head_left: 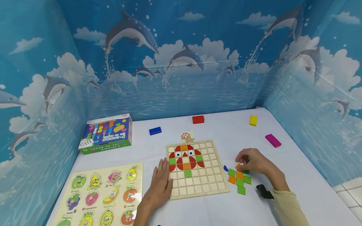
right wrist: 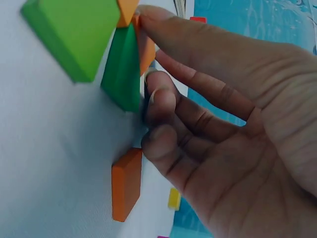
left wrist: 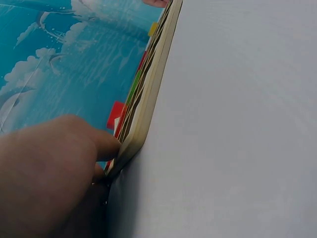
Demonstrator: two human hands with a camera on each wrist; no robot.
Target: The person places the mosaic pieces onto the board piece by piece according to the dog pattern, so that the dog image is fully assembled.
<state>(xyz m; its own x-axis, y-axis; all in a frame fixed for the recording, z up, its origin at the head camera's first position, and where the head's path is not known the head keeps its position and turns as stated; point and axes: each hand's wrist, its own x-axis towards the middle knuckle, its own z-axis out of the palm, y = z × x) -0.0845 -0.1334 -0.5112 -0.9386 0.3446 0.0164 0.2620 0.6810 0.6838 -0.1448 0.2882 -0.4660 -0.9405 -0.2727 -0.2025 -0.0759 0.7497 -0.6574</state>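
My left hand [head_left: 160, 183] lies flat on the white table [head_left: 282, 125], fingers straight, its fingertips [left wrist: 101, 144] pressed against the left edge of the wooden grid board [head_left: 196, 185]. It grasps nothing; it only rests against the board's rim. On the board's upper left squares sits a partly built picture of red, orange and green tiles with two eyes.

My right hand [head_left: 252, 160] is just to the right of the board, curled over a small heap of loose tiles [head_left: 239, 179], green and orange. The wrist view shows my fingers [right wrist: 198, 54] bent down onto the heap, the forefinger tip on an orange tile [right wrist: 144, 47] and the curled fingers against a dark green tile [right wrist: 124, 69] tipped up on edge. I seem to be pinching at these pieces, though I cannot tell whether one is truly gripped. A light green tile [right wrist: 69, 34] lies beside them, and another orange tile [right wrist: 126, 183] lies apart, nearer my palm.

A small pattern card [head_left: 188, 136] lies just behind the board. Further back are a blue block [head_left: 155, 131], a red block [head_left: 198, 119], a yellow block [head_left: 253, 120] and a magenta block [head_left: 273, 140]. To my left lie a fruit peg puzzle [head_left: 101, 194] and a bead-game box [head_left: 106, 133].
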